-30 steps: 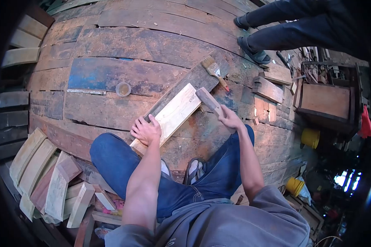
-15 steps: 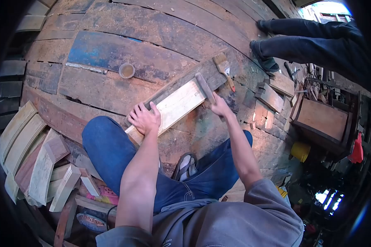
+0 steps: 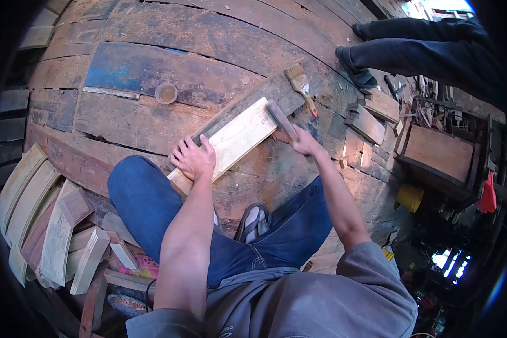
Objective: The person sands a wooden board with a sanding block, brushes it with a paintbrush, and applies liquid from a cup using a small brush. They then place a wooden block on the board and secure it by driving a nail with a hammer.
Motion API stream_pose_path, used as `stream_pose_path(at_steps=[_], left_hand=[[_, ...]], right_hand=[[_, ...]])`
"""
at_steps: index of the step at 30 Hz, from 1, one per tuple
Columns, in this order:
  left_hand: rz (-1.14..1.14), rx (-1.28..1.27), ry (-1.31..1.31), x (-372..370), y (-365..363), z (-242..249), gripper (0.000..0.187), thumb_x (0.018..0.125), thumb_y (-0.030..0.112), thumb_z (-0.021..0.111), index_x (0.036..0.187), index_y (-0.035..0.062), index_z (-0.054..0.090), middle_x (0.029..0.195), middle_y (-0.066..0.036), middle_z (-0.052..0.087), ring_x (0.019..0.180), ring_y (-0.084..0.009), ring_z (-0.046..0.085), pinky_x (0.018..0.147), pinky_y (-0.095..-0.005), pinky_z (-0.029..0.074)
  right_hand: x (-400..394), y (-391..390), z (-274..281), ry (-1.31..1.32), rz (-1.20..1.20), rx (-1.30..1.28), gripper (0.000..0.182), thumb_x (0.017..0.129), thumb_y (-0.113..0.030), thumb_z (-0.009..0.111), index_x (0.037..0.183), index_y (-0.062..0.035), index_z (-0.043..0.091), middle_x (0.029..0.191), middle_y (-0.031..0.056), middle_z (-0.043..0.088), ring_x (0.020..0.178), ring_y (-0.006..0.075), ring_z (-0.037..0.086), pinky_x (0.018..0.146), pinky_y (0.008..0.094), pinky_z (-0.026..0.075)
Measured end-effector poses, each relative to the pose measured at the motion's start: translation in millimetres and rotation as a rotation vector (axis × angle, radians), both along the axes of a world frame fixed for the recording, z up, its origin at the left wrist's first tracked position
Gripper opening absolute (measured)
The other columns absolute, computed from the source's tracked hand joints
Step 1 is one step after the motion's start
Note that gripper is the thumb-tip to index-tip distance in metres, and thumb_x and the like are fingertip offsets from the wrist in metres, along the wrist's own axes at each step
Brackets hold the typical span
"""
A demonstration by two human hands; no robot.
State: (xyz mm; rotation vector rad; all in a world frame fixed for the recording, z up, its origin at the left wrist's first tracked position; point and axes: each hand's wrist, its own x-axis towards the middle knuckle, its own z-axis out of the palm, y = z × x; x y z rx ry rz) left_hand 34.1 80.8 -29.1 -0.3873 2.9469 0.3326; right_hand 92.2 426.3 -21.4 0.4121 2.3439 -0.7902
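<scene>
Left hand [image 3: 193, 159] lay spread, fingers parted and thumb out, palm down on the near end of a pale board [image 3: 239, 138]. That board slanted up to the right, partly over a dark plank [image 3: 292, 102] on the floor. At its far end leaned a wooden bar [image 3: 281, 120] — touching or just above, I could not tell. Beyond the bar lay a brush [image 3: 301, 87]. Right hand [image 3: 305, 141] was closed — fingers wrapped round the bar's near end.
</scene>
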Motion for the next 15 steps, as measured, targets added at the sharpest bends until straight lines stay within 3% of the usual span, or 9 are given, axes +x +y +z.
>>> stream_pose_path(at_steps=[4, 8, 9, 12, 15], left_hand=[[-0.017, -0.025, 0.018, 2, -1, -4, 0.049, 0.095, 0.050, 0.051, 0.117, 0.0092, 0.066, 0.118, -0.013, 0.064, 0.112, -0.0326, 0.053, 0.107, -0.0484, 0.031], [-0.015, -0.036, 0.037, 1, 0, -5, 0.049, 0.096, 0.050, 0.050, 0.116, 0.0089, 0.066, 0.118, -0.013, 0.064, 0.112, -0.0325, 0.053, 0.107, -0.0488, 0.031], [-0.018, -0.036, 0.033, 2, 0, -5, 0.049, 0.096, 0.050, 0.050, 0.116, 0.0088, 0.066, 0.118, -0.013, 0.064, 0.112, -0.0325, 0.053, 0.107, -0.0490, 0.030], [-0.013, -0.031, 0.031, 0, 0, -6, 0.049, 0.096, 0.050, 0.049, 0.115, 0.0087, 0.066, 0.118, -0.013, 0.063, 0.112, -0.0324, 0.053, 0.107, -0.0492, 0.030], [-0.004, -0.023, -0.007, 0, 0, -1, 0.048, 0.096, 0.050, 0.049, 0.116, 0.0089, 0.066, 0.119, -0.012, 0.063, 0.113, -0.0323, 0.052, 0.109, -0.0491, 0.029]], right_hand=[[-15, -24, 3, -0.014, -0.127, -0.057, 0.055, 0.081, -0.015, 0.061, 0.134, -0.0054, 0.049, 0.116, 0.0300, 0.066, 0.114, 0.0483, 0.061, 0.094, 0.0486, 0.049], [36, -2, -21, 0.001, -0.067, 0.035, 0.058, 0.081, -0.017, 0.062, 0.135, -0.0053, 0.047, 0.114, 0.0318, 0.065, 0.111, 0.0497, 0.061, 0.093, 0.0493, 0.050], [46, -2, -12, -0.011, -0.077, 0.054, 0.058, 0.079, -0.016, 0.058, 0.133, 0.0015, 0.046, 0.115, 0.0361, 0.063, 0.112, 0.0507, 0.060, 0.096, 0.0520, 0.050], [66, 13, -2, 0.027, -0.018, 0.059, 0.054, 0.079, -0.017, 0.060, 0.129, -0.0008, 0.048, 0.109, 0.0346, 0.065, 0.109, 0.0510, 0.061, 0.095, 0.0525, 0.050], [61, 17, 17, -0.116, -0.018, 0.172, 0.044, 0.079, -0.017, 0.061, 0.120, -0.0021, 0.052, 0.104, 0.0310, 0.068, 0.105, 0.0512, 0.062, 0.092, 0.0526, 0.052]])
